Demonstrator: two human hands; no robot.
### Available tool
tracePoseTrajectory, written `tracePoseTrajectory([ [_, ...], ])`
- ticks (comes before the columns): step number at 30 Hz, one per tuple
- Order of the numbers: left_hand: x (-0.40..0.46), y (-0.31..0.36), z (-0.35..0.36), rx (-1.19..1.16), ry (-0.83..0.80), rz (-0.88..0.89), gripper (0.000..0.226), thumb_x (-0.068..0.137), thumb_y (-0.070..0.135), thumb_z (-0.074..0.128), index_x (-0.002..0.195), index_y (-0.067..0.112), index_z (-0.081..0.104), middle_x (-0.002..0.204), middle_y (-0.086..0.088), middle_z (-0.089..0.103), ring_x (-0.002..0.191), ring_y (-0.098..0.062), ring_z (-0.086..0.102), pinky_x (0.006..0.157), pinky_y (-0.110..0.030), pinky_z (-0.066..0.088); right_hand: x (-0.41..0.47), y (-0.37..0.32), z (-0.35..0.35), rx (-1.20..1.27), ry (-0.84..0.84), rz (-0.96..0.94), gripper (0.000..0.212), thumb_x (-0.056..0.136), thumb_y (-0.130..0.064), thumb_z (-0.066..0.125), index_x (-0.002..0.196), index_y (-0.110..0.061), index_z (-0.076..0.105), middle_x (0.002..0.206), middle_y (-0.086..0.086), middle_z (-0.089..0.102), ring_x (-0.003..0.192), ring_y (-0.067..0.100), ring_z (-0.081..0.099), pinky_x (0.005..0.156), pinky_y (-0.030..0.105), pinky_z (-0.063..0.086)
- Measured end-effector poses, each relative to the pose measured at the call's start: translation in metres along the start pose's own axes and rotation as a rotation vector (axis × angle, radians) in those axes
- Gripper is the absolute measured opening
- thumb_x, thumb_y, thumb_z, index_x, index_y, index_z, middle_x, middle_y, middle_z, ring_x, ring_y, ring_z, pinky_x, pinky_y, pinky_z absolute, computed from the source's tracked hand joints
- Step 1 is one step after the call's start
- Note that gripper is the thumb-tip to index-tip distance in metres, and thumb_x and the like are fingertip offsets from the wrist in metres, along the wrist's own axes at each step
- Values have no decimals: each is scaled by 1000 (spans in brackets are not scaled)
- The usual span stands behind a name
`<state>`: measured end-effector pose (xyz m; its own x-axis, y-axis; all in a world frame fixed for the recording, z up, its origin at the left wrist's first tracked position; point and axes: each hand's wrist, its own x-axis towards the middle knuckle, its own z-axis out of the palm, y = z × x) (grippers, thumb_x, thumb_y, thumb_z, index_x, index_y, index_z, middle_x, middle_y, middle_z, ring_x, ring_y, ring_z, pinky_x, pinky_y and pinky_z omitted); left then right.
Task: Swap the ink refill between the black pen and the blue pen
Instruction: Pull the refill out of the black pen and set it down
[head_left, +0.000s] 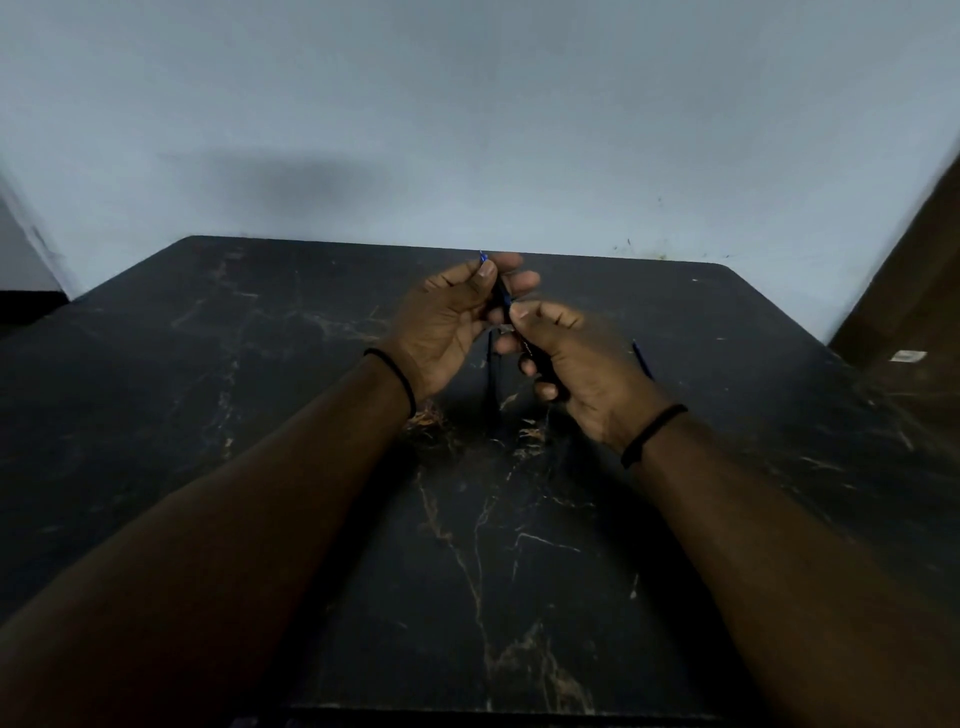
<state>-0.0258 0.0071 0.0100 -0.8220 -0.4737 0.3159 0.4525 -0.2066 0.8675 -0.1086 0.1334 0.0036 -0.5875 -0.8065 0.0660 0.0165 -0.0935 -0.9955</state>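
Note:
Both hands are raised together above the middle of the black marble table (260, 415). My left hand (447, 322) pinches a thin dark pen part with a blue tip (483, 256) sticking up past the fingers. My right hand (571, 364) is closed around a dark pen barrel (543, 366), its thumb and forefinger meeting the left hand's piece. A dark pen piece (492, 384) lies on the table under the hands, lengthwise away from me. A thin blue refill (642, 359) lies on the table just right of my right hand. The image is dim and blurred, so finer details are unclear.
The table backs onto a pale wall (467, 104). A brown door or panel (914, 291) stands at the far right, with a small white object (908, 356) near its foot. Each wrist wears a black band.

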Motion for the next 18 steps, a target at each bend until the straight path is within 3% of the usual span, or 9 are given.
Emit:
tracePoseTrajectory([
  [4, 1, 0, 0, -35, -5, 4, 23, 102, 8, 41, 106, 4, 63, 92, -6, 77, 93, -16, 72, 81, -27, 57, -2, -2, 0, -13, 3, -6, 6, 93, -16, 68, 98, -14, 67, 72, 0, 69, 51, 7, 46, 37, 16, 31],
  [9, 1, -1, -3, -28, -11, 1, 23, 101, 10, 42, 107, 5, 64, 95, -7, 76, 92, -18, 72, 76, -27, 56, -3, -2, 2, -34, -2, -3, 13, 93, -20, 67, 105, -15, 66, 70, -1, 70, 52, 7, 47, 39, 18, 31],
  [12, 2, -1, -4, -28, -15, 6, 23, 102, 10, 42, 108, 5, 64, 95, -6, 76, 92, -18, 72, 79, -28, 56, -3, -2, 3, -30, -4, -19, 11, 98, -30, 60, 100, -21, 68, 69, -1, 68, 50, 7, 45, 39, 17, 29],
  [18, 3, -1, -5, -16, 5, 12, 23, 101, 10, 43, 107, 6, 64, 94, -6, 76, 95, -18, 71, 83, -29, 56, -3, -3, 3, -43, 2, -25, 16, 99, -25, 57, 89, -23, 68, 71, 2, 68, 49, 9, 46, 38, 18, 30],
])
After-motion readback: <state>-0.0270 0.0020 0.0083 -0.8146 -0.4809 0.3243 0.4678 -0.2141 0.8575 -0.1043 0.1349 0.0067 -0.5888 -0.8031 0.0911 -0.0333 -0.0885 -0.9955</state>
